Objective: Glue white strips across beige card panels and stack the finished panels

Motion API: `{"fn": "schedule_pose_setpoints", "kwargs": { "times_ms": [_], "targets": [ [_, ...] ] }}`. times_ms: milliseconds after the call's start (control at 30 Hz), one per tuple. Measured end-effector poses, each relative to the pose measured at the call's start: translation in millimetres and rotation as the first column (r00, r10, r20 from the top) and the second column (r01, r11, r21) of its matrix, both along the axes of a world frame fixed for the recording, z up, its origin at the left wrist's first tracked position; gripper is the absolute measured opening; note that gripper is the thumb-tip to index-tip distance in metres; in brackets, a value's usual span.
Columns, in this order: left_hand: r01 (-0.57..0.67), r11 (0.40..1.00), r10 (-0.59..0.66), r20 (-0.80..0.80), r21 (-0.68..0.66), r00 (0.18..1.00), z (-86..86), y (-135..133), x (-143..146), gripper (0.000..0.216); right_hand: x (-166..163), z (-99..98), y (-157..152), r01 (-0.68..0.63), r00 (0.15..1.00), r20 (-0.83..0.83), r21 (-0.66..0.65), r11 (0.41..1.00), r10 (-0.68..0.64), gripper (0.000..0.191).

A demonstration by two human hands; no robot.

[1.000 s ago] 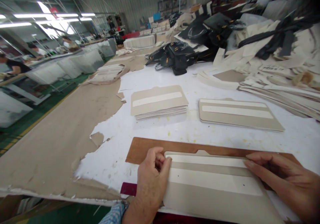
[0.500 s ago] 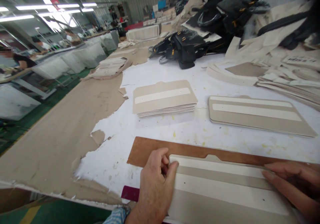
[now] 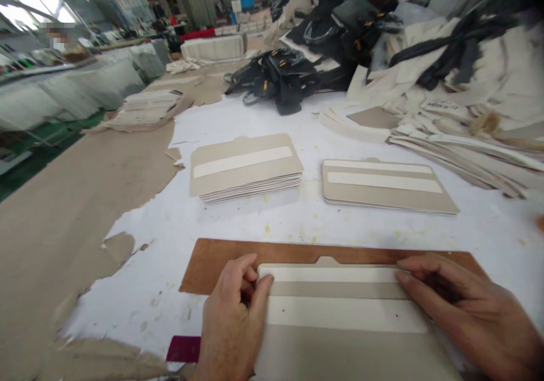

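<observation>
A beige card panel (image 3: 340, 335) with two white strips and a small tab at its top lies in front of me, partly on a brown board (image 3: 221, 259). My left hand (image 3: 233, 318) is curled at the panel's upper left corner, thumb and fingers pinched on its edge. My right hand (image 3: 463, 313) presses on the panel's upper right corner with fingers bent and close together.
Two stacks of like panels lie beyond: a thick stack (image 3: 244, 165) centre-left and a thin stack (image 3: 385, 185) to the right. Black bags (image 3: 276, 80) and heaps of cream fabric pieces (image 3: 459, 120) fill the back right. Torn brown paper (image 3: 63, 199) covers the table's left.
The view has swung, so everything sits further left in the picture. Both hands stay on the panel's top corners; the right hand shows more fully now.
</observation>
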State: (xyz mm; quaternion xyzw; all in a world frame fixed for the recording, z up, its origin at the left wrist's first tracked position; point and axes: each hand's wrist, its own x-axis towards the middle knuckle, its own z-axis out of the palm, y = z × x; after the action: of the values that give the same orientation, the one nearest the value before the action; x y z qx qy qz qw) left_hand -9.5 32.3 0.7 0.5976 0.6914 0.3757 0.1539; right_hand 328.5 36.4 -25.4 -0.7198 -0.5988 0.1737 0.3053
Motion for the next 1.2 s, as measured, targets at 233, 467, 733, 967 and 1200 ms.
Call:
{"fn": "schedule_pose_setpoints", "kwargs": {
  "times_ms": [233, 467, 733, 967, 1200],
  "targets": [
    [0.04, 0.998, -0.044, -0.087, -0.042, 0.995, -8.9, -2, -14, 0.038, -20, 15.8, 3, -0.104, 0.994, -0.01, 0.099, 0.99, 0.105, 0.016],
    [0.064, 0.997, -0.068, -0.111, -0.04, 0.991, -11.6, 1, -19, 0.039, -27, 20.8, 6, -0.12, 0.993, 0.019, 0.178, 0.977, 0.119, 0.014],
    [0.081, 0.996, -0.087, -0.141, -0.043, 0.986, -13.8, 0, -21, 0.037, -29, 22.9, 6, -0.17, 0.984, 0.09, 0.207, 0.963, 0.155, 0.017],
    [0.163, 0.986, -0.155, -0.233, 0.017, 0.96, -13.7, 0, -24, 0.028, -33, 20.2, 4, -0.264, 0.959, 0.177, 0.275, 0.925, 0.221, 0.021],
    [0.244, 0.969, -0.225, -0.264, 0.043, 0.938, -13.8, 1, -25, 0.023, -31, 18.5, 5, -0.324, 0.936, 0.229, 0.27, 0.907, 0.266, 0.023]
  ]
}}
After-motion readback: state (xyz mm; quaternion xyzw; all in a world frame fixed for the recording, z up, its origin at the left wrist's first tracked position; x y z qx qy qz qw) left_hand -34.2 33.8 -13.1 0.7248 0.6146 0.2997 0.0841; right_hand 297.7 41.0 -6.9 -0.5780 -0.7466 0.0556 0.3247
